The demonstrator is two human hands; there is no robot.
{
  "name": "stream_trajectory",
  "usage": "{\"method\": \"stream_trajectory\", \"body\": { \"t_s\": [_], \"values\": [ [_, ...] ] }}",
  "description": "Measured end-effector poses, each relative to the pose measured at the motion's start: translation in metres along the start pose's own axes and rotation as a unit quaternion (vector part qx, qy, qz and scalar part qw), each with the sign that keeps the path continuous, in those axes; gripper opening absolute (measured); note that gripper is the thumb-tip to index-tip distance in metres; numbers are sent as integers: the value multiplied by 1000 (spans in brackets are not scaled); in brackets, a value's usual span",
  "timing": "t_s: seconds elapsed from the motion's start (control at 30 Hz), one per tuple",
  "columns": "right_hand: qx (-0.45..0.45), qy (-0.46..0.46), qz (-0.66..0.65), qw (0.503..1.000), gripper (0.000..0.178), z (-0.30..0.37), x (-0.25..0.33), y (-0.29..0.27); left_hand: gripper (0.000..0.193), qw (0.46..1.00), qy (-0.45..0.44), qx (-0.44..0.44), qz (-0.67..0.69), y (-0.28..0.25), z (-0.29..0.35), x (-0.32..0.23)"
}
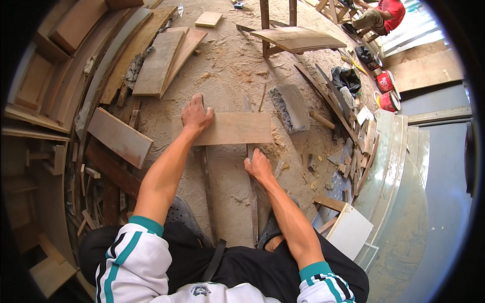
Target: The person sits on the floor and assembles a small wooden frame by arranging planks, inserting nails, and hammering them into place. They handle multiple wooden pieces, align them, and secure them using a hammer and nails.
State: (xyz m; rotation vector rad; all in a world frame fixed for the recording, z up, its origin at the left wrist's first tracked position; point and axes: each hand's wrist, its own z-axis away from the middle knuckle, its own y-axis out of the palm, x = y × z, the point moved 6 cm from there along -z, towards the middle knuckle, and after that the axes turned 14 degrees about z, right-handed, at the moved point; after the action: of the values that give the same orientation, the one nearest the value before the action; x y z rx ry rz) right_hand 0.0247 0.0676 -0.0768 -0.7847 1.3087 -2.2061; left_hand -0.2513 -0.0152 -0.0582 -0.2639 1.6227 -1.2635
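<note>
A flat rectangular wooden board (235, 129) lies crosswise in front of me, over two narrow wooden strips. The left strip (207, 194) and the right strip (253, 202) run toward me between my feet. My left hand (196, 115) grips the board's left part, fingers over its far edge; a dark sliver shows beside the fingers, too small to name. Just below the board's near edge, my right hand (259, 164) is closed around the right strip. The undersides of the fingers are hidden on both hands.
Loose boards (160, 63) and a reddish-stained plank (120, 137) lie at left. Right of the board are a dusty grey slab (289, 108), a wooden handle (322, 119), offcuts (358, 151) and red cans (388, 101). Glass-like sheets (399, 197) lean at right. A person (381, 17) sits far right.
</note>
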Motion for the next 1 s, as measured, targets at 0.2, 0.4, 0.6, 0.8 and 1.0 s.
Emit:
{"method": "stream_trajectory", "body": {
  "t_s": [0.2,0.4,0.6,0.8,1.0],
  "values": [
    [10,-2,3,1000,43,-1,0,2,71,1000,-2,0,-7,0,0,-1],
    [11,-1,1,1000,42,-2,1,3,72,1000,-9,-2,-12,-2,0,-2],
    [16,0,16,1000,42,-1,1,3,71,1000,-11,-2,-5,0,2,-2],
    [79,6,47,996,57,-4,-4,-2,71,997,41,-67,7,-1,5,7],
    [139,152,-64,977,79,-34,-56,-46,70,978,-81,-188,48,-25,29,38]
  ]
}}
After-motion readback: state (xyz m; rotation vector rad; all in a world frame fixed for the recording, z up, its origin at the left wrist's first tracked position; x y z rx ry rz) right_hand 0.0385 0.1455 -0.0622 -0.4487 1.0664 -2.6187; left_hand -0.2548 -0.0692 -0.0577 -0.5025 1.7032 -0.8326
